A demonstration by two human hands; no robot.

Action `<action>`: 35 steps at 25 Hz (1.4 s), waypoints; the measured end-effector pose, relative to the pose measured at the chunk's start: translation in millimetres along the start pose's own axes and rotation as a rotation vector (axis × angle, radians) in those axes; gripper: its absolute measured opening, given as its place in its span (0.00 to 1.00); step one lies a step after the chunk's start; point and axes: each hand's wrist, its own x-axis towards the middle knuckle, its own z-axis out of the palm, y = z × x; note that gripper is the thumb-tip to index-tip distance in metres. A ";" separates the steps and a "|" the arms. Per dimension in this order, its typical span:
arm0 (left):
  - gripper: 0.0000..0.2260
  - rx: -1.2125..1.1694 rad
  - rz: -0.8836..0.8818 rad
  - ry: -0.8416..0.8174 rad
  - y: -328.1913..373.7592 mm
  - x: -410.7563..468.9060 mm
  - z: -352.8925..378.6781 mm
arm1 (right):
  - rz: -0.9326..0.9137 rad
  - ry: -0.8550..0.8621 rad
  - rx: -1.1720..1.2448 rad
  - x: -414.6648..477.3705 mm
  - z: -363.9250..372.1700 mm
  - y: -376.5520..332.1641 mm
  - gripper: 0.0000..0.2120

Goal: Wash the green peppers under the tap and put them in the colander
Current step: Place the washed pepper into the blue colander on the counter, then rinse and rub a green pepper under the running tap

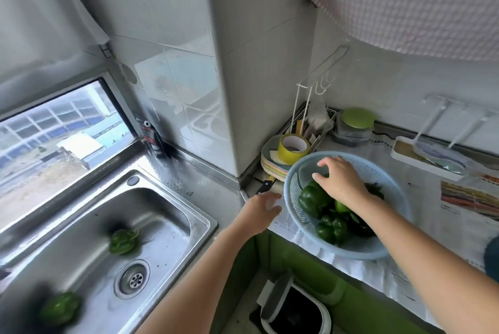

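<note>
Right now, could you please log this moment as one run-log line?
right hand: open over peppers in colander | left hand: open, empty, beside colander | sink: two peppers left

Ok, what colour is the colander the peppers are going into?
Pale blue: the colander is a light blue plastic mesh, seen in the head view.

Daylight is coming in through a window (62, 128) at the left, under a pale curtain (40, 9). White wall tiles (175, 90) are wrapping a corner column, and a checked cloth (405, 1) is hanging at the upper right. Green cabinet fronts (310, 258) are showing below the paper-covered counter (432, 225), with a bin (294, 306) standing on the floor.
</note>
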 end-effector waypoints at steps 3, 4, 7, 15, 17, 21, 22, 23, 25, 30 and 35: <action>0.14 -0.125 -0.082 0.245 -20.6 -27.9 -32.0 | -0.255 -0.027 0.164 -1.5 10.1 -65.0 0.09; 0.11 -0.147 -0.116 0.326 -31.6 -40.1 -43.5 | -0.320 -0.054 0.188 -2.9 19.9 -88.6 0.11; 0.03 -0.112 -0.225 0.520 -72.8 -80.3 -72.0 | -0.495 -0.185 0.189 -14.1 60.0 -153.7 0.22; 0.06 -0.014 -0.664 0.672 -222.7 -196.3 -127.2 | -0.546 -0.391 0.141 -35.8 212.1 -306.9 0.16; 0.04 -0.070 -0.755 0.685 -262.5 -225.6 -141.4 | -0.585 -0.497 0.114 -36.7 255.7 -338.7 0.06; 0.04 -0.019 -0.930 0.683 -333.7 -269.7 -164.6 | -0.628 -0.572 -0.036 -24.6 326.4 -390.9 0.05; 0.05 -0.012 -0.958 0.685 -345.9 -278.1 -167.4 | -0.606 -0.580 -0.069 -20.1 341.0 -400.4 0.05; 0.07 -0.008 -0.968 0.681 -354.5 -283.9 -167.9 | -0.569 -0.584 -0.089 -15.2 351.2 -405.8 0.05; 0.07 0.006 -0.976 0.665 -373.4 -293.7 -168.2 | -0.505 -0.600 -0.098 -5.5 378.7 -417.5 0.07; 0.11 0.066 -0.969 0.673 -397.6 -300.5 -164.2 | -0.517 -0.767 -0.178 16.4 429.9 -431.4 0.28; 0.12 0.132 -0.956 0.702 -400.3 -301.7 -163.4 | -0.637 -0.909 -0.402 30.7 475.4 -427.5 0.39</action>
